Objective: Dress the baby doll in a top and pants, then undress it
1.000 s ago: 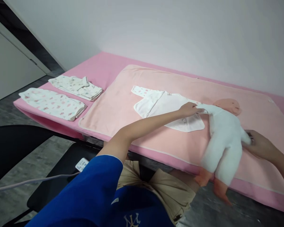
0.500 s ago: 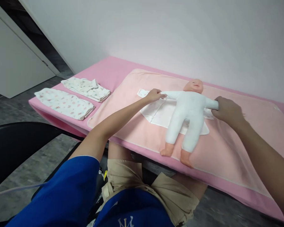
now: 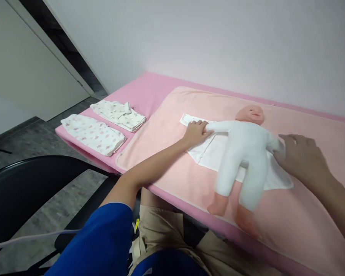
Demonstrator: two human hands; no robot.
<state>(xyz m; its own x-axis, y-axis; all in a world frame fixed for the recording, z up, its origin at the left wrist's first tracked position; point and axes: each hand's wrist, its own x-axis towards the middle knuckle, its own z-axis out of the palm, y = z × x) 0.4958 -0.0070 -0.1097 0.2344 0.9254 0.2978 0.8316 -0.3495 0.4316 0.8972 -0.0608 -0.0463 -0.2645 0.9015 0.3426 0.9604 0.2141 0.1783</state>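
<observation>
A baby doll (image 3: 245, 143) in a white cloth body lies on its back, its feet toward me. My left hand (image 3: 194, 135) is closed around the end of its arm on the left. On the other side, my right hand (image 3: 303, 153) is around the end of the doll's other arm; both are smeared by motion. Beneath the doll, a white baby garment (image 3: 209, 151) is spread out, its patterned sleeve end showing beyond my left hand. The doll's body hides the middle of the garment.
A peach blanket (image 3: 161, 153) covers much of the pink-sheeted table (image 3: 149, 88) against the wall. Folded printed baby clothes, one set (image 3: 93, 132) in front of another (image 3: 119, 113), lie at the left end. A black chair (image 3: 46, 168) stands at lower left.
The view has turned left and moved closer. My left hand has come down lower over the doll's arm. The doll's other arm has swung downward with my right hand.
</observation>
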